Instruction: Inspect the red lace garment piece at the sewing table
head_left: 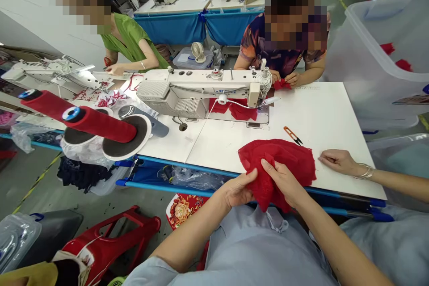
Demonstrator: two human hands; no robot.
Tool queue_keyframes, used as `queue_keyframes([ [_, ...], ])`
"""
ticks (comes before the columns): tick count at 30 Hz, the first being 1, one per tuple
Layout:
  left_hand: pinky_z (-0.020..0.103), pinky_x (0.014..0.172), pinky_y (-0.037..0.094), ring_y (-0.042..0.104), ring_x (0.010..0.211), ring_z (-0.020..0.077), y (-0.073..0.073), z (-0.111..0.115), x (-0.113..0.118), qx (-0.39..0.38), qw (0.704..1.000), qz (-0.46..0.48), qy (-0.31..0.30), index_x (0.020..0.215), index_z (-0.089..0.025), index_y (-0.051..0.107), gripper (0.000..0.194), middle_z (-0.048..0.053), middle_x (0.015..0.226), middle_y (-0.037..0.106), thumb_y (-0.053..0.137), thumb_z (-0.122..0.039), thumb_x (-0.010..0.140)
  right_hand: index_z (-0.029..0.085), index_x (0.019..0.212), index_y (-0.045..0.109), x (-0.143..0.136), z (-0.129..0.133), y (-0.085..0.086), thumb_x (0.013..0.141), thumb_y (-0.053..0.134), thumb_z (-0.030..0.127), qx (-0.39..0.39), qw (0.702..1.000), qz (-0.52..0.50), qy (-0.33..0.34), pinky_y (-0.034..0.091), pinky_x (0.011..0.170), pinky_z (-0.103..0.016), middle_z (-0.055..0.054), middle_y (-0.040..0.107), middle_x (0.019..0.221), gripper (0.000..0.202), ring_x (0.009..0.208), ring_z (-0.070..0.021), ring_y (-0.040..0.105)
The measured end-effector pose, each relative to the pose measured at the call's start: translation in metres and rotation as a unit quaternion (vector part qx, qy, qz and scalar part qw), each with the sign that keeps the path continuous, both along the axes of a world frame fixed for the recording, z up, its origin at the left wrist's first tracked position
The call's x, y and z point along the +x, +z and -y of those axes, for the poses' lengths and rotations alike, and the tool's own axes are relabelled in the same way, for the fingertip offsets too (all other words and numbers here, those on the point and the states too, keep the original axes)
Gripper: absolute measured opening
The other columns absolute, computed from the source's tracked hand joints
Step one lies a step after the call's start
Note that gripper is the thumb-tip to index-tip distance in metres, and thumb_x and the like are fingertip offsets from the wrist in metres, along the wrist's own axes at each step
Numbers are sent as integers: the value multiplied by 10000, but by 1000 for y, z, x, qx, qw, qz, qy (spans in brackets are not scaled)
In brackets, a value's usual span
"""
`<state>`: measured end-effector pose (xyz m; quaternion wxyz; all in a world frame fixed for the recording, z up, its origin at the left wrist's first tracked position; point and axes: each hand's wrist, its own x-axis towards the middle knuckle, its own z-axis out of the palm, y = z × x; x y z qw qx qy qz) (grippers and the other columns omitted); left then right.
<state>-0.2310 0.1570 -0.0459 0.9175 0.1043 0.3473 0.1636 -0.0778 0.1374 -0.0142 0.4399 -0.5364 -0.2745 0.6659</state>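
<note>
- A crumpled piece of red lace fabric (278, 161) is seen draped over the near edge of the white counter (328, 111).
- Its hanging part is pinched by the left hand (238, 190), and by the right hand (284, 183) laid on top, fingers closed on the cloth.
- The fabric is judged light, soft and limp, best gripped at its edge.
- A co-worker's braceleted hand (338, 161) rests beside it; orange thread snips (292, 135) lie behind.
</note>
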Motion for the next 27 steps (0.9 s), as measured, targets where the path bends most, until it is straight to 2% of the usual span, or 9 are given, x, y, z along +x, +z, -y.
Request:
queue_keyframes([
  [2, 274, 802, 481, 671, 752, 164, 4, 2, 7, 0, 998, 1, 64, 911, -141, 653, 224, 52, 792, 721, 712, -262, 733, 182, 780, 657, 3, -1, 1, 734, 683, 528, -13, 999, -32, -3, 488, 695, -320, -19, 701, 736, 350, 735, -208, 631],
  [5, 285, 876, 477, 675, 863, 188, 7, -5, 9, 4, 990, 19, 141, 942, -109, 651, 209, 72, 835, 723, 630, -240, 781, 195, 864, 676, 10, -4, 5, 713, 737, 438, -58, 992, -110, -12, 524, 707, -340, -36, 726, 777, 292, 766, -229, 671],
  [9, 305, 945, 454, 646, 999, 202, 3, -7, 2, -24, 991, 49, 121, 1062, -93, 627, 357, 104, 960, 716, 533, -378, 868, 187, 831, 681, 17, -5, 8, 720, 743, 384, -85, 983, -161, -25, 548, 713, -346, -50, 737, 777, 235, 740, -227, 693],
  [12, 314, 940, 458, 635, 1025, 217, 2, 1, 3, -37, 993, 72, 85, 1101, -94, 616, 483, 123, 1031, 700, 580, -486, 822, 183, 773, 676, 19, -4, 8, 732, 740, 347, -105, 978, -178, -33, 551, 678, -313, -37, 737, 747, 181, 672, -197, 688],
  [15, 304, 909, 479, 664, 947, 208, 10, 3, 8, -33, 995, 56, 76, 1104, -94, 615, 399, 117, 994, 711, 683, -308, 774, 189, 783, 687, 22, -3, 4, 740, 729, 314, -140, 967, -210, -22, 550, 686, -308, -31, 741, 751, 138, 676, -191, 688],
  [17, 305, 911, 487, 673, 923, 204, 19, -4, 10, -24, 993, 33, 110, 1103, -93, 612, 348, 108, 964, 718, 662, -220, 783, 206, 824, 700, 25, -3, -3, 761, 690, 380, -152, 957, -243, -42, 547, 746, -339, -33, 749, 808, 185, 775, -213, 694],
  [20, 327, 938, 488, 670, 945, 209, 31, -21, 9, -9, 981, 9, 195, 1084, -85, 609, 269, 104, 923, 723, 552, -219, 858, 253, 883, 698, 24, -1, -14, 789, 558, 590, -113, 944, -287, -115, 520, 846, -391, -26, 743, 951, 376, 997, -234, 648],
  [23, 358, 941, 494, 668, 957, 227, 36, -36, 4, -6, 972, -6, 234, 1038, -68, 613, 237, 120, 891, 720, 506, -206, 879, 258, 909, 689, 18, 2, -20, 731, 489, 746, -73, 937, -315, -129, 495, 886, -436, -48, 714, 1065, 556, 1114, -257, 585],
  [27, 373, 920, 509, 676, 925, 246, 37, -43, -2, -17, 969, -25, 247, 998, -50, 608, 205, 142, 892, 711, 555, -180, 848, 276, 879, 682, 8, 2, -18, 625, 728, 614, -41, 941, -305, -141, 503, 859, -347, -10, 720, 1006, 426, 1021, -209, 620],
])
